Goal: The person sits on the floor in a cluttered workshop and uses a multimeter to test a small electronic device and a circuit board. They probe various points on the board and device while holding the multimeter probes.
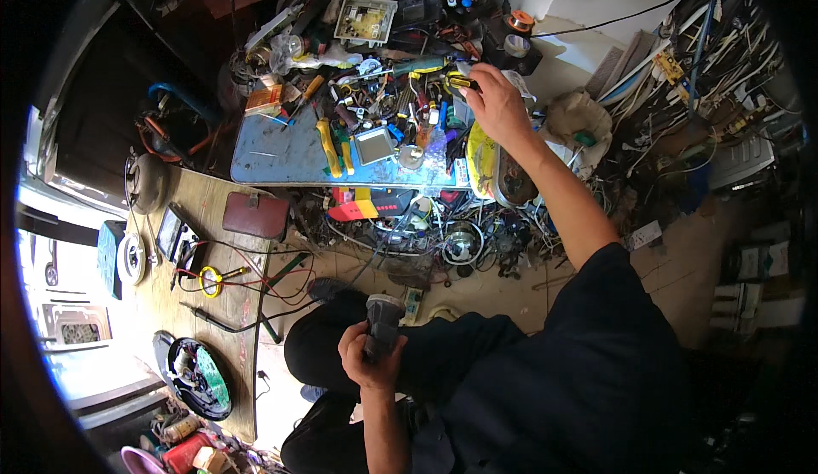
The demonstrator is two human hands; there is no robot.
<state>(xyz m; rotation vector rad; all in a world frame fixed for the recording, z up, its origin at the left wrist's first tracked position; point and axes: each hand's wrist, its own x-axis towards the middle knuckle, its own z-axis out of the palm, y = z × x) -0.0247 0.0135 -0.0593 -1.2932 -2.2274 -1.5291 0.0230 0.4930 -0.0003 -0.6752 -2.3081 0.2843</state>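
We have the grip of our left hand (371, 359) closed around a dark grey device (385, 316), on the near side of the blue worktop (277, 155); its flared head points up, and we judge this upright hold is for steadiness, leaving the other hand free to reach. Our right hand (501, 106) is over the worktop's right part, its grip nearly closed, thumb and fingers pinching what seems a yellow-and-black handle (462, 82). The yellow-handled pliers (327, 146) lie by the worktop's near edge, handles toward us, perhaps for easy grasping. As for writing, the red and yellow box (358, 204) below that edge bears pale printing, and the orange packet (264, 99) on the worktop's left part seems printed too, but we cannot read either clearly
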